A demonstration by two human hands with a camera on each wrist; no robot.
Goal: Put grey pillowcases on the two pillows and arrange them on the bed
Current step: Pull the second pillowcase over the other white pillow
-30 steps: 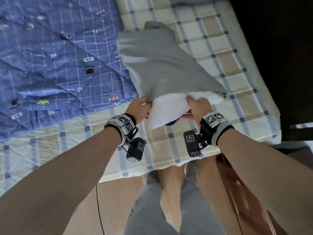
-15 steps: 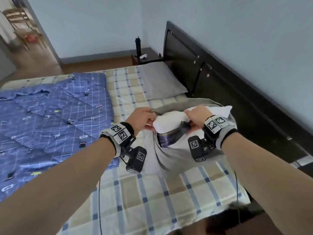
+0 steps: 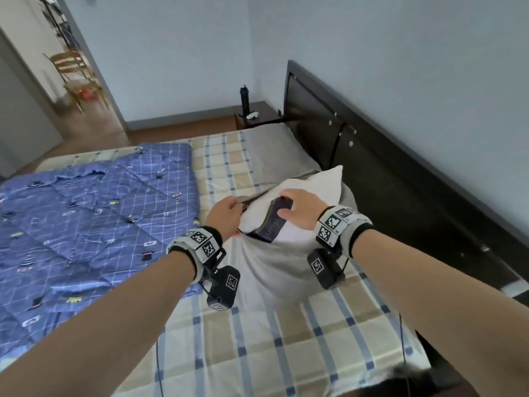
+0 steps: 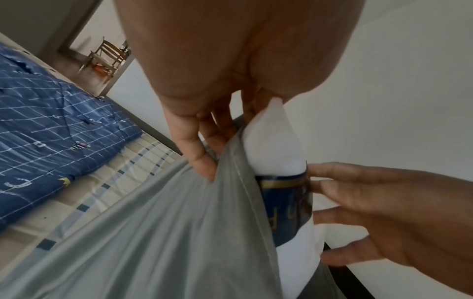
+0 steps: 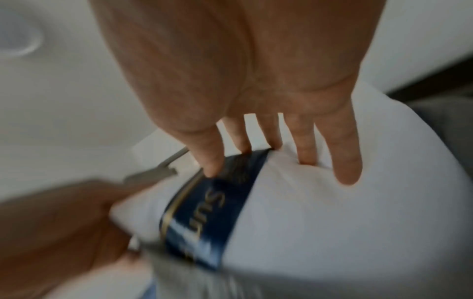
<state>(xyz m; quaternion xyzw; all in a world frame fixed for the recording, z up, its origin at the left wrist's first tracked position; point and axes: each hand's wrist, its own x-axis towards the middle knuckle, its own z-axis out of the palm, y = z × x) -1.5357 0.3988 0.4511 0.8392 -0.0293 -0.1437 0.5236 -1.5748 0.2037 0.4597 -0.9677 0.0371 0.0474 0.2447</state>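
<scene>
A white pillow [image 3: 312, 184] with a dark blue label band [image 3: 269, 227] stands on end on the bed, its lower part inside a grey pillowcase [image 3: 274, 267]. My left hand [image 3: 233, 209] pinches the pillowcase hem [image 4: 238, 161] at the opening, beside the pillow's corner [image 4: 274, 145]. My right hand [image 3: 289, 207] presses down on the pillow's top, and its straight fingers [image 5: 302, 149] dent the white fabric [image 5: 320, 222] next to the label [image 5: 204, 212]. A second pillow [image 3: 269, 150] in a grey case lies flat at the head of the bed.
A blue patterned quilt [image 3: 86, 224] covers the bed's left side, and checked sheet [image 3: 257, 339] shows in front of me. The dark headboard [image 3: 372, 156] runs along the right. A nightstand [image 3: 257, 116] with a black bottle [image 3: 244, 100] stands beyond the bed. A doorway shows a wooden chair [image 3: 74, 73].
The pillow went from lying near the bed's edge to standing on end by the headboard. My right hand left the opening's edge and now presses on the pillow's top.
</scene>
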